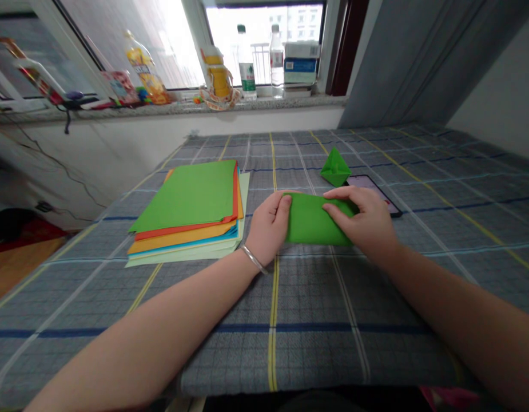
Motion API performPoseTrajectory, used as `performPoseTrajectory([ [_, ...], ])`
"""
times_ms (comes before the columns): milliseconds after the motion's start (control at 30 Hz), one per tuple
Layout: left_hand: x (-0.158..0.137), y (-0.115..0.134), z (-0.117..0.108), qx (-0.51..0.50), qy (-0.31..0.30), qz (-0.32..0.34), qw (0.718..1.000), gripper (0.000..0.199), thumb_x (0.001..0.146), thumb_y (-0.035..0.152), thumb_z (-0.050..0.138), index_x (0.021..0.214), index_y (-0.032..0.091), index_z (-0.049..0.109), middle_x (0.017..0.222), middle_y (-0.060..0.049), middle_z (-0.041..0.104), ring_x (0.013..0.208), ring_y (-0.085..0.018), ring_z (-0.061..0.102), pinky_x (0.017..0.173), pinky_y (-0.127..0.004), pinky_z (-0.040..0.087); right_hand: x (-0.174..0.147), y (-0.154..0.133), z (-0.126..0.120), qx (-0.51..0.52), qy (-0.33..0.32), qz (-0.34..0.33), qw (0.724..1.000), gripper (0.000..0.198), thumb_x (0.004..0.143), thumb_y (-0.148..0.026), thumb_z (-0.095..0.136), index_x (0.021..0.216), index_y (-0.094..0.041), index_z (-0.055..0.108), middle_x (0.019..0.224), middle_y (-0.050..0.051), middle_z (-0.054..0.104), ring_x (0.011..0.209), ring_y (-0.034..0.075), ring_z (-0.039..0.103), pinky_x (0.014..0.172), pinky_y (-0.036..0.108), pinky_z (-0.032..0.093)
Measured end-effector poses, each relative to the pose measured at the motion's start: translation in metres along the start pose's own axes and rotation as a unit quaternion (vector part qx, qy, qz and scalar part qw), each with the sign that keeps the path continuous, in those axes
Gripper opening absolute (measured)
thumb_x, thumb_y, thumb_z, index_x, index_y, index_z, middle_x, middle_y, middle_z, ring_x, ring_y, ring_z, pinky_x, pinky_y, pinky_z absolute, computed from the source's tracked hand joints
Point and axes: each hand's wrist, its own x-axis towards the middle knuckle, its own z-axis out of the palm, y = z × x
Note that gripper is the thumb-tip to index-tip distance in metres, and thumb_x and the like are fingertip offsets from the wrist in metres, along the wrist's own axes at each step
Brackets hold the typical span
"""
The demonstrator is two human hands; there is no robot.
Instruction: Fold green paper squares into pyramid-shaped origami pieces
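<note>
Between my two hands is a green sheet of paper [311, 222], folded into a rectangle and held just over the checked cloth. My left hand [270, 226] grips its left end, thumb on top and a bracelet at the wrist. At the upper right edge, my right hand [365, 220] pinches the paper between thumb and index finger. Just beyond the right hand stands a small pointed green paper shape [335, 167]. Beside it lies a phone [388, 201] with a lit screen, partly covered by my right hand.
To the left lies a stack of coloured paper [187, 197], green on top. A checked cloth [311, 303] covers the table. On the windowsill [264, 104] at the back stand several bottles, a yellow cup [220, 77] and stacked boxes [301, 64]. A grey curtain [401, 63] hangs at right.
</note>
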Motion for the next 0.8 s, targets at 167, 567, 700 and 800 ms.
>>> performPoseTrajectory([
  [167,0.006,-0.013,-0.002,-0.026,0.052,-0.055,0.997,0.034,0.099,0.039,0.040,0.106,0.021,0.068,0.101,-0.002,0.071,0.095,-0.019,0.063,0.086,-0.031,0.049,0.004,0.016,0.002,0.055,0.012,0.089,0.994,0.016,0.078,-0.034,0.066,0.090,-0.025,0.072,0.079,0.003,0.070,0.072,0.021,0.063,0.064,0.034,0.047],
  [567,0.011,-0.032,0.001,-0.090,0.052,-0.100,0.989,0.036,0.097,0.044,0.041,0.112,0.023,0.066,0.104,-0.002,0.069,0.093,-0.018,0.062,0.078,-0.029,0.050,0.005,0.035,0.011,0.190,-0.003,0.199,0.961,0.023,0.075,-0.040,0.070,0.092,-0.024,0.069,0.059,-0.004,0.055,0.049,0.013,0.051,0.045,0.027,0.041],
  [700,0.015,-0.036,0.002,-0.139,0.050,-0.150,0.978,0.031,0.093,0.041,0.048,0.111,0.022,0.065,0.082,-0.001,0.066,0.066,-0.014,0.058,0.058,-0.024,0.047,0.003,0.042,0.018,0.225,-0.015,0.220,0.949,0.025,0.074,-0.039,0.070,0.093,-0.024,0.067,0.063,-0.002,0.060,0.054,0.015,0.057,0.048,0.028,0.044],
  [800,0.021,-0.039,-0.001,-0.143,0.043,-0.182,0.972,0.026,0.086,0.035,0.055,0.100,0.019,0.070,0.076,-0.001,0.067,0.062,-0.013,0.057,0.055,-0.023,0.045,0.002,0.048,0.024,0.247,-0.022,0.238,0.939,0.024,0.073,-0.037,0.070,0.092,-0.024,0.066,0.063,-0.002,0.062,0.054,0.015,0.059,0.048,0.028,0.044],
])
